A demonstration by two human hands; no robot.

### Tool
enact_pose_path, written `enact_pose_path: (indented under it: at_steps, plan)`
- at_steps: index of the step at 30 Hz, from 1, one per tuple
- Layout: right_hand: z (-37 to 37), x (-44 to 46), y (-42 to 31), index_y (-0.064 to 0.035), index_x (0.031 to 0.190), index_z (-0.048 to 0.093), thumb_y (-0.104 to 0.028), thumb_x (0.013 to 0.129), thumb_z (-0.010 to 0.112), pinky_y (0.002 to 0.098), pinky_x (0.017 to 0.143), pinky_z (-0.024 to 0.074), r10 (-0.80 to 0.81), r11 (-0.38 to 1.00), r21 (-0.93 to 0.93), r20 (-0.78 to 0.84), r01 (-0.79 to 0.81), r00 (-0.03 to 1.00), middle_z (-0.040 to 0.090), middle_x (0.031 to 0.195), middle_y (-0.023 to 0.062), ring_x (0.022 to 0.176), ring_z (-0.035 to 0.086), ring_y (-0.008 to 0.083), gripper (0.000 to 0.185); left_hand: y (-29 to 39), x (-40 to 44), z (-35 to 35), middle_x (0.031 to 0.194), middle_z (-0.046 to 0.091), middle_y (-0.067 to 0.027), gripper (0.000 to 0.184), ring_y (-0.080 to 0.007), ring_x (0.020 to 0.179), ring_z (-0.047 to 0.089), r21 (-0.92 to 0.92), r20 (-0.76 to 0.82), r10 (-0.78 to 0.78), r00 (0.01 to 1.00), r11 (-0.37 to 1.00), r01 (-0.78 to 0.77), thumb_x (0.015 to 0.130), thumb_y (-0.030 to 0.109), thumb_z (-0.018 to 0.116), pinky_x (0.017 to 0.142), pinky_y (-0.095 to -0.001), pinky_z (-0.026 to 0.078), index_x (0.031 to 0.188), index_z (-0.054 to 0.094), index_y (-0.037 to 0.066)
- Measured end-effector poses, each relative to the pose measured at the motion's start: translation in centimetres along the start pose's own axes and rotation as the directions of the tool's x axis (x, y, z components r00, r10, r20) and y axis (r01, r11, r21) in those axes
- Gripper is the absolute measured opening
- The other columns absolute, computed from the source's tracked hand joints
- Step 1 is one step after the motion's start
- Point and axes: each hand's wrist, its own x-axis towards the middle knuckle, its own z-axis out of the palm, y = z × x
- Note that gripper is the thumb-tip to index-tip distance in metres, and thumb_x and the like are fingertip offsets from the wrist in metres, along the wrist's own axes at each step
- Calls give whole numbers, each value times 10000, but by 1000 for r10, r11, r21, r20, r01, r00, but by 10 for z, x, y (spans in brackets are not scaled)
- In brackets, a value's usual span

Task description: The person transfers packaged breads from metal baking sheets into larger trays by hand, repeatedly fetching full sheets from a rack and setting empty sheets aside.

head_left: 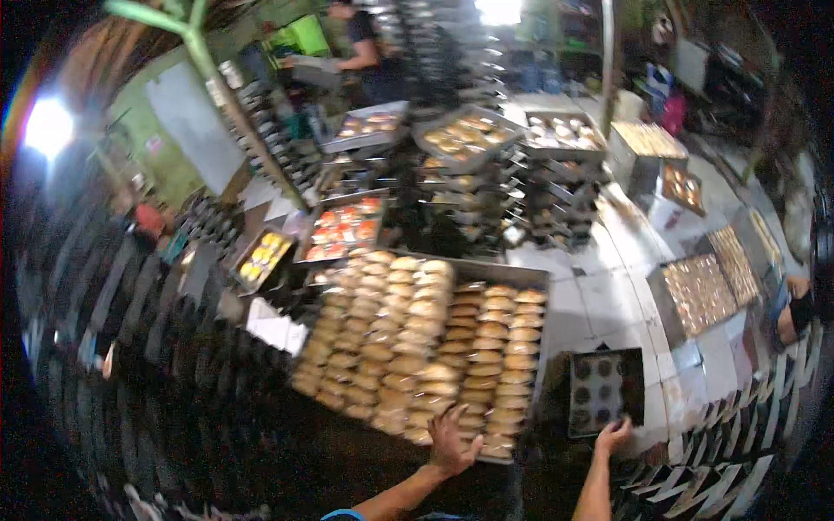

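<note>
My left hand (450,443) is over the near edge of a large metal tray (540,300), its fingers spread on or just above the packed bread rolls. These golden wrapped rolls (421,313) are lined up in long rows, stacked higher on the left part than on the right. To the right, my right hand (615,434) grips the near edge of a small dark baking tray (599,391). Several round marks show on that tray, and no bread is on it. The fingertips of the right hand are partly hidden at its rim.
Stacked trays of buns (469,139) stand ahead, beside a tray of red-topped buns (343,227) and a small tray of yellow ones (263,259). Trays of small pieces (698,295) lie at right. Another person (360,48) stands at the back; someone's arm (789,317) shows far right.
</note>
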Motion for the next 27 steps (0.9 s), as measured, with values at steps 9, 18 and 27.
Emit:
enact_pose_path:
  at_steps: [9, 18, 27]
  plan:
    - [12, -48, -340, 35, 1097, 552, -116, 761, 589, 351, 716, 494, -407, 825, 445, 41, 348, 913, 521, 1065, 196, 839, 592, 302, 370, -277, -185, -286, 1265, 416, -259, 628, -401, 1184, 397, 22, -842, -156, 517, 947, 321, 806, 209, 634, 989, -469, 335, 1295, 342, -56]
    - [-38, -209, -606, 17, 1076, 600, -265, 858, 576, 363, 801, 480, -775, 334, 695, -182, 637, 605, 635, 1008, 171, 870, 612, 309, 357, -152, -355, -791, 1214, 481, -256, 501, -362, 1149, 455, 453, -743, 669, -22, 527, 719, 896, 325, 537, 999, -439, 318, 1216, 453, -52]
    - [-214, -396, -678, 5, 938, 596, 19, 760, 573, 316, 773, 448, -963, 49, 949, -38, 311, 268, 609, 919, 120, 831, 585, 202, 180, -218, -369, -1032, 803, 636, -174, 331, -365, 818, 591, 298, -941, 278, 194, 411, 861, 846, 353, 555, 768, -470, 441, 790, 660, 45]
